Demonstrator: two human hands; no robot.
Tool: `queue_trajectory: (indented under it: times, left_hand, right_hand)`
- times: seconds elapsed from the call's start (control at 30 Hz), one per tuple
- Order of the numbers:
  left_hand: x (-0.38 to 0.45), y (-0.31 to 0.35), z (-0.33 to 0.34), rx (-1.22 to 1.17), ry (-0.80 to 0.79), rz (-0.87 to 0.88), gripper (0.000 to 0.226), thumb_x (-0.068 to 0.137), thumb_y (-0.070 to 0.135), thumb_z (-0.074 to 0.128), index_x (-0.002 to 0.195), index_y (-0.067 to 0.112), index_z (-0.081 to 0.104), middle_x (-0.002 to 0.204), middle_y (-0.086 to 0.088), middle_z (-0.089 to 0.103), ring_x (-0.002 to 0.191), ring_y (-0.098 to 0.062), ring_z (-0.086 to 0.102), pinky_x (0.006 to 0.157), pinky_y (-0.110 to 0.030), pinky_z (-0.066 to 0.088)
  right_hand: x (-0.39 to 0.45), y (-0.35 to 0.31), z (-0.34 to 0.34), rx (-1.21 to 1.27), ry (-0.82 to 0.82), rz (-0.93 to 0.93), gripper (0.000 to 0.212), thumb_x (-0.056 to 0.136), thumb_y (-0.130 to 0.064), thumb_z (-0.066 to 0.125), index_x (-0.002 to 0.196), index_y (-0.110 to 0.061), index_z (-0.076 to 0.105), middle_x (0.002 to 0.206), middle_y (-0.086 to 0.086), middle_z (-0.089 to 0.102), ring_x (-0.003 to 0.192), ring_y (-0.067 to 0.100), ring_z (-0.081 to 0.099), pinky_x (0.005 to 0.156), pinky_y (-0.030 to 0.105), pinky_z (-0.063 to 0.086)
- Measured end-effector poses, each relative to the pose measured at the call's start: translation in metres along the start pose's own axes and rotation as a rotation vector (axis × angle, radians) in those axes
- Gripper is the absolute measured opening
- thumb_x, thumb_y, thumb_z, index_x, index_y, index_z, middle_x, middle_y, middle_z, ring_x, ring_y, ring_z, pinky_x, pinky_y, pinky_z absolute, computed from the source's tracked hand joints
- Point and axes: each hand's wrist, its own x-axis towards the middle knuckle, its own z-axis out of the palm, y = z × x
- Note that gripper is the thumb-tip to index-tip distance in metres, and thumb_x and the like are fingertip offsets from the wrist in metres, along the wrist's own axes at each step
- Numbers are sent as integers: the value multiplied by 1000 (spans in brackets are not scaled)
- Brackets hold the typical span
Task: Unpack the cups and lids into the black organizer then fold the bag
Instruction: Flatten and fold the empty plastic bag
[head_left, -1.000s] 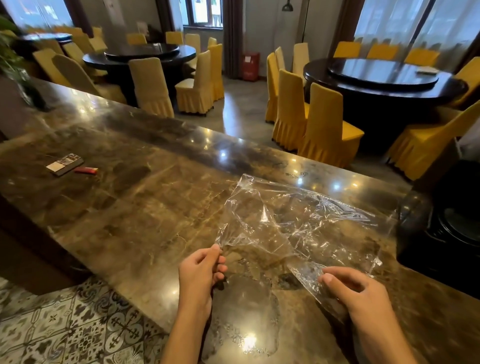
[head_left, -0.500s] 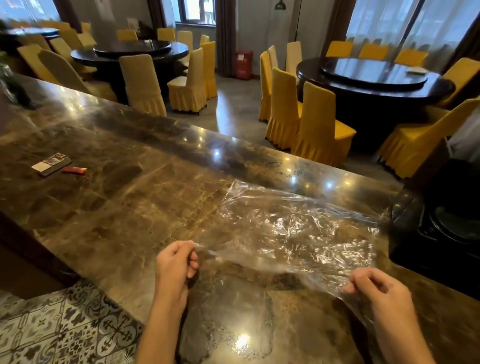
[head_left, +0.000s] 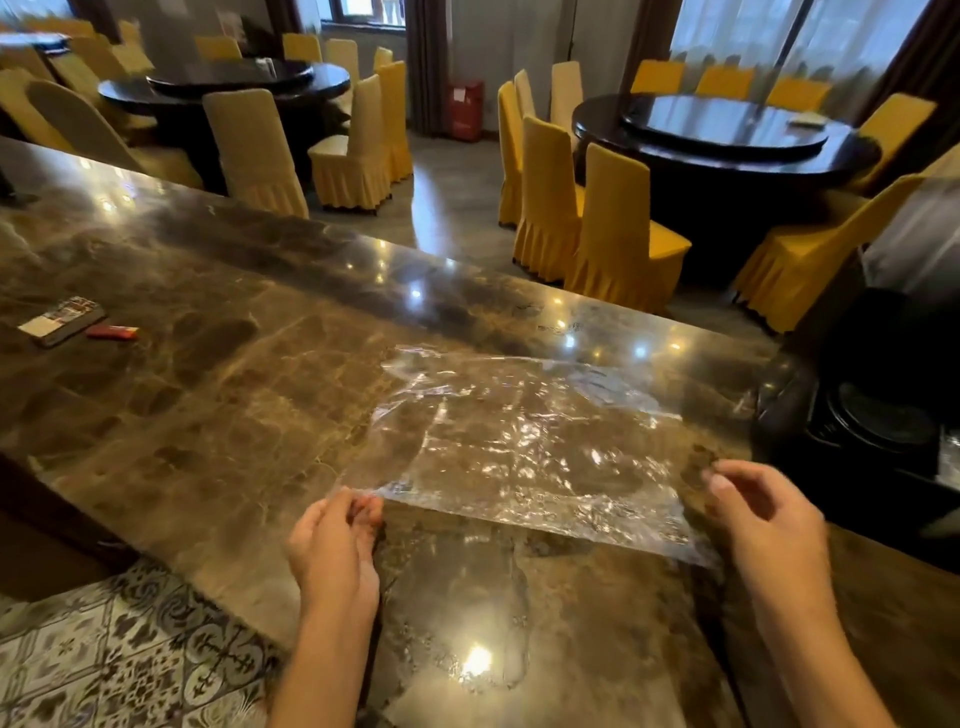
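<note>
Lying nearly flat on the marble counter (head_left: 218, 415), the clear plastic bag (head_left: 530, 447) spreads out as a rough rectangle with its long axis running left to right across the view, the near edge pulled taut between both hands and the far edge resting toward the dining room side. The film is thin, crinkled and glossy, catching small bright highlights across its wrinkles (the brown veined stone shows straight through it). The left hand (head_left: 332, 545) pinches the near left corner, thumb and fingertips pressed together on the plastic. The right hand (head_left: 763, 525) sits at the near right corner with fingers curled; the film runs beneath it, but whether the fingers actually clamp the bag cannot be told from here. The counter is polished, dark brown with pale veins, and mirrors ceiling lights as round spots. To the right, touching none of the bag's visible edge, stands the black organizer (head_left: 857, 431), glossy and rounded, with circular wells. Far to the left on the stone lie a small flat card pack (head_left: 62, 321) and a red lighter (head_left: 111, 332), just beside each other. Yellow skirted chairs (head_left: 618, 228) stand beyond the counter.
</note>
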Motion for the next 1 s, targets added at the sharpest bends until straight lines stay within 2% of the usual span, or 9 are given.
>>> queue_trajectory:
  times: [0.07,0.2,0.33,0.47,0.6,0.7,0.77,0.93,1.0]
  left_hand:
    - [-14,-9,2,-87,76,-16,8,95,-6,58,96,-2,65,76,-8,70,60,-7,70,60,-14,56]
    - [-36,-18,8,-144,223,-34,10,92,-7,60,88,0,65,79,-9,69,56,-4,71,59,-13,56]
    - [-47,-11,14,-213,225,-31,15,93,-9,57,83,1,62,78,-9,67,55,-4,71,61,-13,57]
    - [-77,-25,29,-54,-37,-62,19,88,-15,56,77,-2,62,59,-5,69,55,-11,67,54,-16,56]
    - [-115,-63,44,218,-419,-316,20,89,-8,62,72,-2,72,64,-18,69,48,-17,62,43,-21,51]
    - [-133,-88,56,361,-539,-429,24,93,1,63,71,3,72,56,-12,63,43,-15,56,37,-22,44]
    - [-144,-100,61,463,-616,-473,30,96,5,62,69,6,74,50,-10,58,39,-14,52,35,-21,40]
    - [-152,-102,63,639,-852,-523,23,91,3,65,70,6,74,57,-10,67,41,-13,57,37,-21,45]
    - [-142,-95,59,623,-754,-456,16,92,1,62,80,-3,71,59,-12,67,41,-15,57,35,-21,42]
  right_hand:
    - [-1,-7,5,-45,-11,-74,13,95,-17,62,102,-26,69,98,-9,69,93,5,64,72,19,45]
    - [-32,-8,28,-67,-104,-107,17,92,-13,63,95,-28,69,95,-14,67,88,-6,61,70,9,46]
    - [-59,1,51,55,-269,97,19,94,-9,61,92,-25,71,86,-2,73,76,3,69,67,18,53]
    - [-68,5,61,107,-396,182,23,94,-7,60,85,-21,75,80,5,76,73,19,73,70,30,58]
    - [-71,7,62,299,-384,333,21,95,-5,59,80,-6,75,76,23,71,64,20,65,59,31,53]
    - [-69,12,55,453,-358,473,26,94,-10,62,72,5,63,57,20,48,45,19,49,39,29,40]
    - [-68,17,47,485,-356,542,28,94,-15,64,70,-2,58,52,8,39,38,16,36,36,23,30]
    - [-63,27,21,493,-222,579,24,91,-7,63,68,-2,64,49,13,49,33,17,40,31,22,35]
    - [-59,30,9,508,-168,565,23,93,-5,61,71,0,68,59,16,62,44,19,56,38,26,47]
